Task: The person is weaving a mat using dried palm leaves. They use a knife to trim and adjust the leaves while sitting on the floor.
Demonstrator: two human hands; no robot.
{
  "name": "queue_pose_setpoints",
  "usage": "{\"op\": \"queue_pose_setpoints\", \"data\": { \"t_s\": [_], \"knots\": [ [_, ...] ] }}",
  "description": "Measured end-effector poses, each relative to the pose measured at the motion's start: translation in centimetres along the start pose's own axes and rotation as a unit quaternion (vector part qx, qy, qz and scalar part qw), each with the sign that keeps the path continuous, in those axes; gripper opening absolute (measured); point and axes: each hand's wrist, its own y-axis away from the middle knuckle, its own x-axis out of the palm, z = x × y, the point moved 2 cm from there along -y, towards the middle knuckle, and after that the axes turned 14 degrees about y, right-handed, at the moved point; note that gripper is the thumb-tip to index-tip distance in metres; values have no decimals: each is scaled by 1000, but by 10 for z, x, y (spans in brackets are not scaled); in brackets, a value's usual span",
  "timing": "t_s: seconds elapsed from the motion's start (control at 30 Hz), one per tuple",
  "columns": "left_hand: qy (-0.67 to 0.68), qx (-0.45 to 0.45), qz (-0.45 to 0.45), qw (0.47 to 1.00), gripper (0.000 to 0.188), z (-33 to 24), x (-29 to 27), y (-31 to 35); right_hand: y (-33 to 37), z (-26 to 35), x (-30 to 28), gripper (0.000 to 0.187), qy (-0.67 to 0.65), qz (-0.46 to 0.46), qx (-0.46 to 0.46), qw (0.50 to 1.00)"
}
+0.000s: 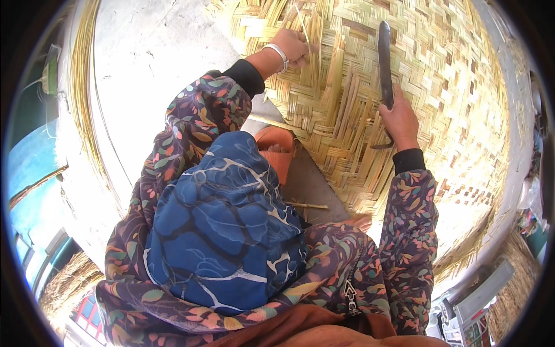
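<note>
A large woven mat of flat, pale yellow-green strips [445,75] lies spread before me. At its upper left, my left hand [292,47] is closed with the fingertips on a thin strip [304,26] that rises from the weave; the exact grip is partly hidden. In my right hand [400,120] is a long dark knife [385,61], its blade pointing away over the mat. Below the fist a dark curved end of the knife shows. Several loose strips [334,75] stand up from the weave between my two hands.
My foot in an orange sandal [281,165] rests by the mat's near edge, and bare toes [361,222] show farther right. A short stick [309,205] lies on the grey floor. Long strips [87,87] run along the left side. Dry straw [514,289] is at the lower right.
</note>
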Motion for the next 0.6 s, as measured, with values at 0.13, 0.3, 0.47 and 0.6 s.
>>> {"op": "queue_pose_setpoints", "data": {
  "t_s": [0.13,0.3,0.47,0.6],
  "knots": [
    [-47,6,-24,999,36,4,4,-9,-12,-10,-13,55,-116,-71,-22,990],
    [-57,0,-41,998,36,15,3,-16,0,5,-42,55,-561,142,62,813],
    [-14,38,-37,998,33,16,0,-7,82,77,-95,56,-608,200,-107,761],
    [-3,39,-55,998,30,12,8,-4,105,113,-94,53,-654,351,-141,655]
  ]
}}
